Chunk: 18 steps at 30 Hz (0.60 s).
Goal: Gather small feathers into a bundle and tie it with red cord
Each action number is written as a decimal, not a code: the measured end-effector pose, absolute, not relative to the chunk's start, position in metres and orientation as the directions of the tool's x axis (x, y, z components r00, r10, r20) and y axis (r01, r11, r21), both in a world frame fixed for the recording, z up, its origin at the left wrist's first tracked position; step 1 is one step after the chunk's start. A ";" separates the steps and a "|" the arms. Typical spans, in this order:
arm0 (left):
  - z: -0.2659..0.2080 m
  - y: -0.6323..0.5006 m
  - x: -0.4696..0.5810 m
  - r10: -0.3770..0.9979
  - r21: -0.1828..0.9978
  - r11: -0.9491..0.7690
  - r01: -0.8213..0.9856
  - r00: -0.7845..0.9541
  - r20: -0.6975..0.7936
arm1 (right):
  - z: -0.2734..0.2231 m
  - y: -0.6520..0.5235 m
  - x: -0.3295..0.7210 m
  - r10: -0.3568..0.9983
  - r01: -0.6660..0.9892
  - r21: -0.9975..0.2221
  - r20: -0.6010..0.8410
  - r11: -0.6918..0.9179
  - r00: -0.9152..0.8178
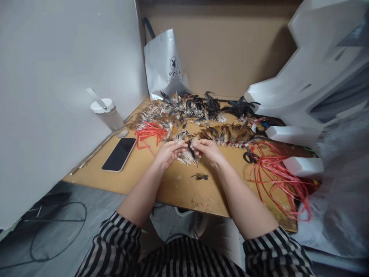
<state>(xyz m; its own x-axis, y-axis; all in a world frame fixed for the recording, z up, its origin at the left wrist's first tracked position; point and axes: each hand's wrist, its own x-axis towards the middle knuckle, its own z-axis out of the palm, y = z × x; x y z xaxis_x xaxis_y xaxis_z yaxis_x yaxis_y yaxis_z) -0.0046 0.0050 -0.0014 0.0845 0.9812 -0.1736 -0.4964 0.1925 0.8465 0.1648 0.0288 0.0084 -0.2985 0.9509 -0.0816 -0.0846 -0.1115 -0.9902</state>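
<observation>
Close together over the middle of the table, my left hand [170, 152] and my right hand [210, 151] are both closed in a pinch. Small brown and pale feathers show at the fingertips of each; the exact pieces are too small to tell apart. Just below and between the hands lies a tuft of pale fluffy feathers [188, 157]. Nearer the table's front edge is a small loose dark feather [201, 177]. A row of brown feathers [226, 134] stretches to the right of my right hand, and red plastic strips [151, 132] lie beyond my left hand.
Dark and speckled feathers [187, 105] are heaped along the back, before a silver bag [161, 65]. At left are a phone [119, 154] and a lidded cup [111, 117]. Scissors [248, 156] and a red strip bundle [273, 177] lie right, beside white moulded panels [305, 69].
</observation>
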 end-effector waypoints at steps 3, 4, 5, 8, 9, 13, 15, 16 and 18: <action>-0.002 0.002 -0.001 0.976 0.886 0.211 -0.413 0.144 -0.165 | 0.009 0.028 0.163 0.958 -0.119 -0.989 -0.052 -0.088 -0.280; -0.002 0.001 -0.001 0.974 0.893 0.214 -0.397 0.155 -0.164 | 0.008 0.027 0.162 0.958 -0.126 -0.989 -0.045 -0.083 -0.282; -0.003 0.001 0.000 0.972 0.897 0.218 -0.384 0.165 -0.166 | 0.007 0.027 0.161 0.957 -0.132 -0.988 -0.040 -0.080 -0.286; -0.003 0.000 0.000 0.966 0.908 0.227 -0.352 0.199 -0.164 | 0.004 0.027 0.159 0.957 -0.140 -0.987 -0.037 -0.080 -0.288; -0.004 0.000 0.001 0.964 0.910 0.229 -0.344 0.208 -0.164 | 0.004 0.027 0.158 0.957 -0.137 -0.987 -0.038 -0.081 -0.288; -0.004 0.000 0.001 0.959 0.918 0.238 -0.319 0.225 -0.170 | 0.004 0.026 0.157 0.958 -0.119 -0.989 -0.047 -0.084 -0.284; -0.005 0.000 0.001 0.956 0.919 0.245 -0.307 0.236 -0.176 | 0.005 0.025 0.157 0.958 -0.110 -0.991 -0.043 -0.077 -0.283; -0.006 0.000 0.001 0.954 0.920 0.248 -0.302 0.242 -0.178 | 0.005 0.025 0.157 0.959 -0.104 -0.992 -0.038 -0.070 -0.282; -0.007 0.000 0.001 0.951 0.923 0.252 -0.292 0.253 -0.179 | 0.005 0.025 0.158 0.958 -0.090 -0.994 -0.031 -0.059 -0.285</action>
<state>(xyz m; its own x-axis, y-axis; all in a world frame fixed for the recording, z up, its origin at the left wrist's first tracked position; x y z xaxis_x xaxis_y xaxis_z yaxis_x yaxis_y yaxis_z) 0.0008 0.0004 -0.0066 0.2531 0.9507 -0.1791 -0.2922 0.2516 0.9227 0.1578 0.0249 0.0048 -0.2854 0.9579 -0.0308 -0.0904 -0.0589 -0.9942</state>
